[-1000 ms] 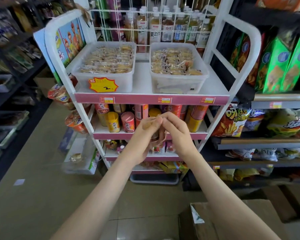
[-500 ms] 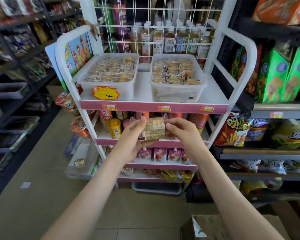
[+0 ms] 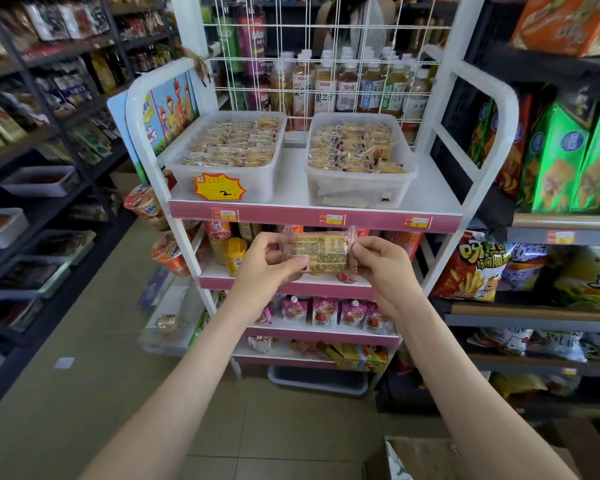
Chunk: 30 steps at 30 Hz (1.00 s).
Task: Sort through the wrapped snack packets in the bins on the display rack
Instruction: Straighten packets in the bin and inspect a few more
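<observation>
Plastic-wrapped packet: held flat in front of the second shelf of the display rack, below the two bins. Its printed label side faces the camera and its crimped ends stick out left and right.
Change over the last second: the hands were first bunched together over the packet, nearly hiding it. Half a second ago they had parted and it showed slightly tilted. It now sits level, with the hands wider apart at its two ends.
Left hand: pinches the packet's left end, thumb lying across the lower front edge and fingers tucked behind. The forearm reaches up from the lower left.
Right hand: pinches the right crimped end between thumb and curled fingers, knuckles toward the camera. The forearm comes up from the lower right.
Left bin: on the rack's top shelf, left side, filled with wrapped packets, with a yellow starburst price tag on its front.
Right bin: on the same shelf, right side, apart from the left bin, also heaped with packets.
Bottles: in a row behind the rack's wire grid.
</observation>
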Each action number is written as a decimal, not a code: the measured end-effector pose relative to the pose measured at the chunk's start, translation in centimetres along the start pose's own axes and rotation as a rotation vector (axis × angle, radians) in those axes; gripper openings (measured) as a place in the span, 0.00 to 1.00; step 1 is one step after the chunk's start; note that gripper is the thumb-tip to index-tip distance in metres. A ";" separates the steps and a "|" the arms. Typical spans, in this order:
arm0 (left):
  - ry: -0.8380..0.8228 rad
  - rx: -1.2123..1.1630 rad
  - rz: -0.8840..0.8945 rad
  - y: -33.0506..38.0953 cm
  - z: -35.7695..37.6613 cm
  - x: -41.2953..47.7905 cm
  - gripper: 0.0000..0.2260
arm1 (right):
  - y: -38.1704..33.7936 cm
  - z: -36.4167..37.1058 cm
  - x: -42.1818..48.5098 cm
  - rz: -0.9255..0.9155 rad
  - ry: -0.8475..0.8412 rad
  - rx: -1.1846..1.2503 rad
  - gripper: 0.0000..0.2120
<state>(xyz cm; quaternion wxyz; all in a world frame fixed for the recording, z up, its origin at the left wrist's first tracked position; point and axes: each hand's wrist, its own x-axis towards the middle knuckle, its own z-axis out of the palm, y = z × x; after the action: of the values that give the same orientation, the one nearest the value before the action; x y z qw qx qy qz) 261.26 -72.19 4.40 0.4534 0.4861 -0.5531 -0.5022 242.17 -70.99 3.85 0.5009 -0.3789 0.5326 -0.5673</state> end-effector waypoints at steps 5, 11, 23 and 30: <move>0.005 0.030 0.009 0.0 0.2 0.2 0.16 | -0.2 -0.6 0.4 0.007 -0.042 0.033 0.09; -0.065 -0.085 0.022 1.4 1.6 1.0 0.19 | -1.8 -1.8 0.7 -0.015 -0.073 0.119 0.06; -0.054 0.000 0.127 8.2 7.1 6.9 0.22 | -6.8 -3.3 3.3 -0.791 -0.028 -0.880 0.32; -0.293 0.027 0.177 13.7 8.0 12.1 0.08 | -10.7 -1.4 9.9 -0.606 0.074 -0.507 0.20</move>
<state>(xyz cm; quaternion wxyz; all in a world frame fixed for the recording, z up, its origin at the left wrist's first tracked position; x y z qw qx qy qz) 250.78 -82.97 17.54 0.4040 0.3631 -0.6605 -0.5183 237.00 -81.00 13.16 0.1818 -0.6098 0.5378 -0.5531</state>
